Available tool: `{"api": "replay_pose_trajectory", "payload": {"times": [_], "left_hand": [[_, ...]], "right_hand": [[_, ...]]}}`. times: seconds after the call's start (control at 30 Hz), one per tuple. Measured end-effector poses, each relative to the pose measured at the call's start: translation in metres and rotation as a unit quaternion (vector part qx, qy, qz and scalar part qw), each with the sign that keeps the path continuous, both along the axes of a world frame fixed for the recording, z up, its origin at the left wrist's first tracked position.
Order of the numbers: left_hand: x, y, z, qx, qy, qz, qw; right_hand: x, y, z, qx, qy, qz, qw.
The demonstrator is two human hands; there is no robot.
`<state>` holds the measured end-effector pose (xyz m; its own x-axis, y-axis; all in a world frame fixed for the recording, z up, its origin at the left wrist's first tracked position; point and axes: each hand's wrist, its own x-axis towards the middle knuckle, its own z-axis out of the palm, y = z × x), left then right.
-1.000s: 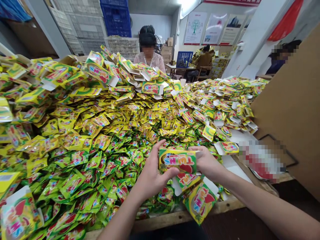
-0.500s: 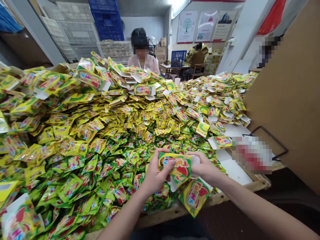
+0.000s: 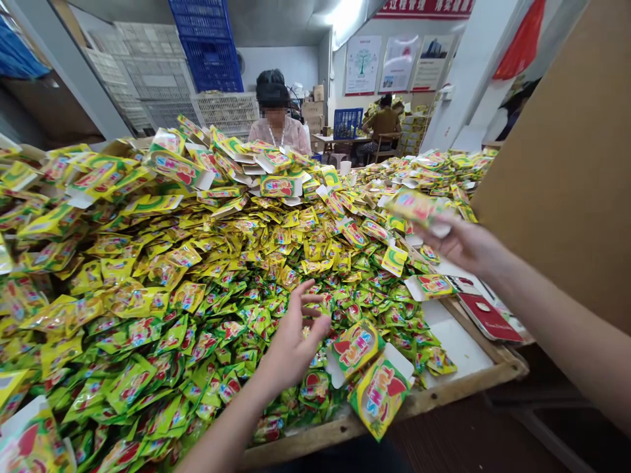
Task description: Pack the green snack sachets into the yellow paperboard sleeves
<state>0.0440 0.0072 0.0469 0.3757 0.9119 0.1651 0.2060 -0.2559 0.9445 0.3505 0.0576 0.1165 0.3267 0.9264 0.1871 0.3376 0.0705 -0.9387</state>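
Note:
My right hand (image 3: 461, 243) is raised over the right side of the table, gripping a yellow-green candy box (image 3: 417, 209) that is blurred by motion. My left hand (image 3: 298, 332) hovers above the heap of small green candy packets (image 3: 236, 335), fingers apart, holding nothing. Just right of the left hand, an open candy box (image 3: 359, 348) rests on the packets, its white flap out. Another open box (image 3: 380, 394) lies below it, over the table's wooden edge. Yellow packets (image 3: 197, 253) spread behind the green ones.
Candy boxes (image 3: 177, 164) are piled high at the back. A red booklet (image 3: 488, 315) lies by the wooden rim (image 3: 493, 374) at right. A large cardboard sheet (image 3: 557, 190) stands on the right. Across the pile sits a person (image 3: 280, 131); another person (image 3: 385, 128) sits farther back.
Both hands held one box together in front. My right hand has carried it up and to the right. My left hand has let go and opened.

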Motion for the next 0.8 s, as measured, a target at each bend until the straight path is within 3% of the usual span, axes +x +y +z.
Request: {"api": "replay_pose_trajectory", "payload": {"times": [0.07, 0.1, 0.17, 0.23, 0.33, 0.43, 0.53, 0.7, 0.8], "left_hand": [[-0.003, 0.027, 0.006, 0.041, 0.046, 0.051, 0.997], [-0.001, 0.045, 0.007, 0.061, 0.087, 0.071, 0.992], [0.007, 0.082, 0.004, 0.084, 0.219, 0.102, 0.967], [0.019, 0.116, -0.005, 0.077, 0.264, 0.115, 0.954], [0.037, 0.146, -0.021, 0.065, 0.314, 0.119, 0.940], [0.045, 0.149, -0.031, 0.063, 0.347, 0.115, 0.929], [0.040, 0.141, -0.029, 0.079, 0.355, 0.120, 0.924], [0.020, 0.126, -0.008, 0.091, 0.321, 0.139, 0.933], [0.008, 0.099, 0.007, 0.117, 0.279, 0.142, 0.943]], "right_hand": [[0.011, 0.022, 0.010, 0.042, -0.084, -0.081, 0.992], [0.008, 0.030, 0.007, 0.042, -0.109, -0.083, 0.990], [-0.013, 0.039, -0.012, 0.021, -0.150, -0.020, 0.988], [-0.044, 0.044, -0.042, -0.017, -0.194, 0.079, 0.978], [-0.081, 0.054, -0.082, -0.048, -0.223, 0.146, 0.963], [-0.090, 0.061, -0.100, -0.069, -0.223, 0.173, 0.957], [-0.084, 0.059, -0.102, -0.064, -0.184, 0.176, 0.965], [-0.082, 0.040, -0.088, -0.050, -0.044, 0.177, 0.982], [-0.090, 0.019, -0.075, -0.063, 0.045, 0.215, 0.974]]}}
